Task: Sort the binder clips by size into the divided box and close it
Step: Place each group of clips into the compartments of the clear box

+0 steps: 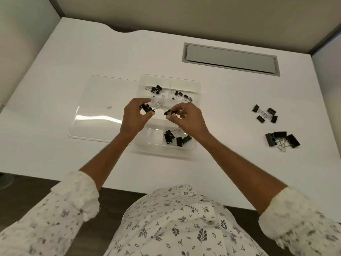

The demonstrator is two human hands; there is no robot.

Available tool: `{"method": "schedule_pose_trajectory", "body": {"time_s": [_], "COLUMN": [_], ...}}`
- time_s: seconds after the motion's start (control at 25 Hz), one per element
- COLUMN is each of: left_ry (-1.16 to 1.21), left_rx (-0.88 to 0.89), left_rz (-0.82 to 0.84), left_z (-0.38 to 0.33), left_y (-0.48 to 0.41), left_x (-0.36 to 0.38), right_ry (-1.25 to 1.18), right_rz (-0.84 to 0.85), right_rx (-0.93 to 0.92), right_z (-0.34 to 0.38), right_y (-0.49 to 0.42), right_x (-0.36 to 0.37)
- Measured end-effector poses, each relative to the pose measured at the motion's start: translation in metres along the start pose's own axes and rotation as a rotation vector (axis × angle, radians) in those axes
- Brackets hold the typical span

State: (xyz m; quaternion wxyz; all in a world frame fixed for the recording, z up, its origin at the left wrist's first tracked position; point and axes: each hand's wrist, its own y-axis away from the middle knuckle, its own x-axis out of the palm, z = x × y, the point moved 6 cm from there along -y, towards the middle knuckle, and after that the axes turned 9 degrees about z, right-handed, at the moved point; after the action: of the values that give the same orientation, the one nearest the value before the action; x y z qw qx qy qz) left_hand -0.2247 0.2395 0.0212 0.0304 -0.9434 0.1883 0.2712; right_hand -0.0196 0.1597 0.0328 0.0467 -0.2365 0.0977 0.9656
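A clear divided box (pixel 197 85) lies open on the white desk, its clear lid (pixel 96 100) folded out flat to the left. Small black binder clips (pixel 156 89) fill the far left compartment, more small clips (pixel 182 96) the far right one, and medium clips (pixel 175 138) the near one. Above the box's middle, my left hand (pixel 133 115) pinches one black binder clip (pixel 147 108) and my right hand (pixel 186 117) pinches another clip (pixel 169 112). Their wire handles cross between the hands.
Several medium clips (pixel 265 113) lie loose on the desk to the right, with three large clips (pixel 281 139) nearer me. A grey cable flap (pixel 229 59) is set into the desk behind the box. The desk's front edge (pixel 36 177) runs close to my body.
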Motion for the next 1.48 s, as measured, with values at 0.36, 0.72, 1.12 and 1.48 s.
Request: {"method": "schedule_pose_trajectory", "body": {"time_s": [0.36,0.72,1.12,1.48], "left_ry": [-0.081,-0.095,-0.136,-0.216], "left_rx": [0.044,0.199,0.385,0.430], "left_rz": [0.035,0.191,0.436,0.529], "left_z": [0.008,-0.015,-0.102,-0.170], "left_y": [-0.003,0.003,0.027,0.053], "left_x": [-0.013,0.043,0.174,0.303], "right_ry": [0.224,0.297,0.321,0.309], "right_rz": [-0.047,-0.255,-0.497,-0.571], "right_rx": [-0.203,-0.172,-0.027,0.047], "right_z": [0.007,-0.016,-0.098,-0.180], "right_y": [-0.025,0.017,0.116,0.189], "right_x": [0.034,-0.007,-0.106,-0.214]}}
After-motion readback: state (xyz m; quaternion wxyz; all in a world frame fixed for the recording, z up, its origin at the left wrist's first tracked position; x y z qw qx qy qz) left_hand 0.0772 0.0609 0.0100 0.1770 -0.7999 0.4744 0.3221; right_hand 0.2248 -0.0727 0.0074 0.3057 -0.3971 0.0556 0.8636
